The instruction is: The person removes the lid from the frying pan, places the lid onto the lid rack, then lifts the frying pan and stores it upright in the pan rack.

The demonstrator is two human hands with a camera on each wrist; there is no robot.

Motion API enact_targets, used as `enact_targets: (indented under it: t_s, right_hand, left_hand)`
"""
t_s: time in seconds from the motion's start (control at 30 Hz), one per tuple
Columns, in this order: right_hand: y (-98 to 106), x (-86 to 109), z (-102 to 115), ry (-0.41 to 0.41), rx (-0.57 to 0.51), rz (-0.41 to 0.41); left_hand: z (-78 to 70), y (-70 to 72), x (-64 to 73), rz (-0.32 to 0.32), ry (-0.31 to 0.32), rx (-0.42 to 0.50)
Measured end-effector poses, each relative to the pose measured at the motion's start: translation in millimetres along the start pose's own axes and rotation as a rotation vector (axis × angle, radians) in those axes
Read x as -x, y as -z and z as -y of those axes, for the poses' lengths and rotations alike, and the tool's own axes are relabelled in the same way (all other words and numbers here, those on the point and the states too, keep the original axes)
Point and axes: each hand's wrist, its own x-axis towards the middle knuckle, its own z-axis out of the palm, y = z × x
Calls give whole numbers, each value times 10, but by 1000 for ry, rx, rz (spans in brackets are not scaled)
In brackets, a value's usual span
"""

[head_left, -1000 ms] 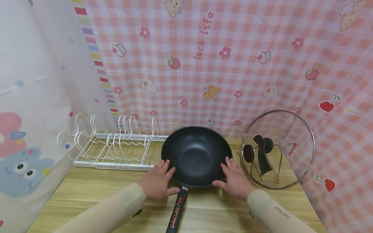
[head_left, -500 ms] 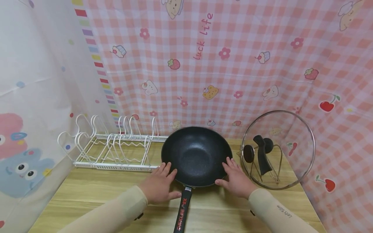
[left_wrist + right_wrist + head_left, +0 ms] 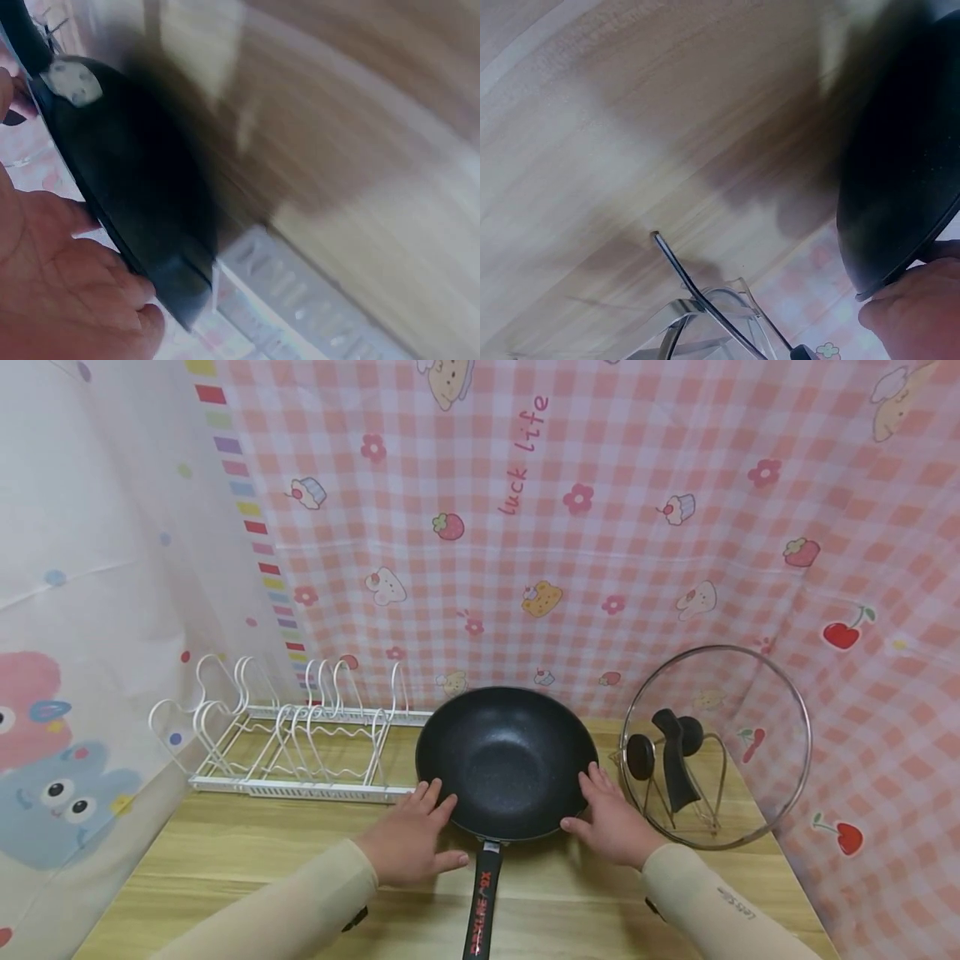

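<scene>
A black wok (image 3: 506,760) sits on the wood-grain table, its lettered handle (image 3: 482,902) pointing toward the person. My left hand (image 3: 408,839) rests at the wok's near left rim with fingers spread, its thumb pointing at the handle. On the opposite side, my right hand (image 3: 615,818) touches the near right rim with extended fingers. In the left wrist view, the wok's dark outer side (image 3: 142,165) shows with the left fingertips right at the rim. The right wrist view has the right hand (image 3: 922,307) along the wok's edge (image 3: 900,180), partly out of frame.
A white wire rack (image 3: 322,791) with several upright loops stands left of the wok, close to its rim. At right, a glass lid with a metal rim (image 3: 809,743) and black handle (image 3: 677,768) leans upright in a wire stand (image 3: 722,777). Patterned cloth (image 3: 540,552) hangs behind.
The wok has turned a little, its handle swinging to the right until it points nearly straight at the person. My right hand has slid slightly right along the rim; the left has barely moved.
</scene>
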Motion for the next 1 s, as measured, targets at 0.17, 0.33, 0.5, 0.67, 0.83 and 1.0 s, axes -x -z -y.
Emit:
enact_targets:
  t_s: [0.17,0.33,0.5,0.67,0.83,1.0]
  right_hand:
    - [-34,11,-7,-13,1,12]
    - [-66,1,-2,-19,17,4]
    - [-62,-17,-12,-10,21,-2]
    - [-42,-27,-36,-1,14,3]
    - [-28,-42,-50,-3,9,7]
    - [-14,-51,-58,-16,-1,16]
  left_hand:
    - [120,-4,-44,-16,17,12]
    - [171,-12,-60,-20,3,8]
    - [139,3,-57,-21,-2,-10]
    - [109,-1,-51,-31,5,-38]
    - [103,-30,-58,-29,11,-56]
    - [71,-35,-43,-23,5,-60]
